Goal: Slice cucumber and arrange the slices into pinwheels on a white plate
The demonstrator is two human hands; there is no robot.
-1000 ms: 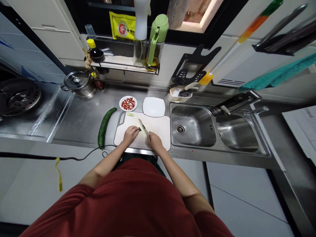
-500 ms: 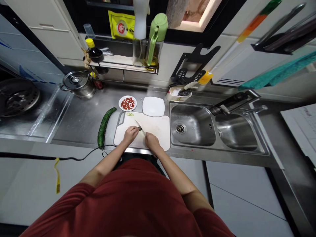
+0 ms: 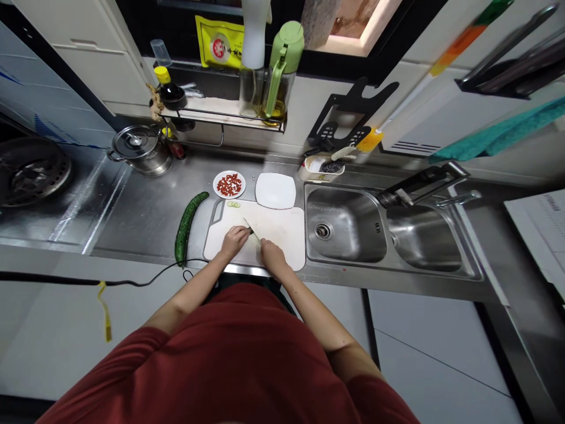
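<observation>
Over the white cutting board [image 3: 289,235], my right hand [image 3: 272,256] is closed round the handle of a small knife [image 3: 255,235], its blade slanting up and to the left. My left hand [image 3: 235,240] pinches a small dark green piece of cucumber [image 3: 251,231] against the blade; most of the piece is hidden by the fingers and knife. A few pale cucumber slices [image 3: 233,204] lie at the board's upper left. A long whole cucumber [image 3: 185,227] rests on the steel counter left of the board.
Behind the board stand a plate of chopped red pieces [image 3: 229,185] and a white square plate [image 3: 276,190]. A double sink [image 3: 346,224] is at the right, a lidded steel pot [image 3: 140,150] at the back left. A black cable [image 3: 145,285] runs along the front edge.
The knife blade has turned slightly and looks more edge-on at the green piece. Both hands keep their grips and nearly the same places; the view has shifted a little.
</observation>
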